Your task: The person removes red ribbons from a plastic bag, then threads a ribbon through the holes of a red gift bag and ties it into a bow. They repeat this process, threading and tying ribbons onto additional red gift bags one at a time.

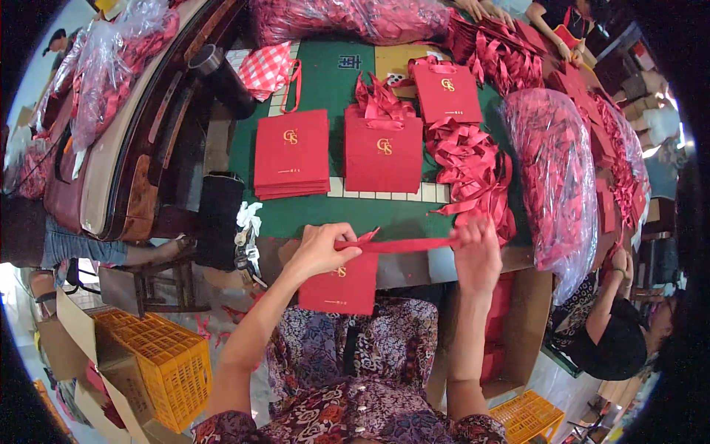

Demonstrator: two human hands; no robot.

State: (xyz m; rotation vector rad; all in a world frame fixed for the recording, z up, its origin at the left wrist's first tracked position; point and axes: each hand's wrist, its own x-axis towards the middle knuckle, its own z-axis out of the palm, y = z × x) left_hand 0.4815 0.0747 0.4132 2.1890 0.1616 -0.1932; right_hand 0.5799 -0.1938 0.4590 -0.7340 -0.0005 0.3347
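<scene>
A red ribbon [410,246] is stretched nearly level between my two hands above the table's near edge. My left hand [324,248] pinches one end of it, at the top of a red paper bag [336,291]. That bag hangs over my lap, its gold print facing up. My right hand [477,255], slightly blurred, is closed around the ribbon's other end. Beyond my hands lie a neat stack of red bags [291,155] and a second stack [383,159] with ribbon handles heaped on top. A loose pile of red ribbons [473,166] spreads to their right.
Another red bag [449,92] lies farther back. Clear plastic sacks of red ribbon [555,177] flank the green table [296,213]. A black bottle [222,81] stands at the left. Yellow crates [166,362] and cardboard boxes sit below. Other people work around the table.
</scene>
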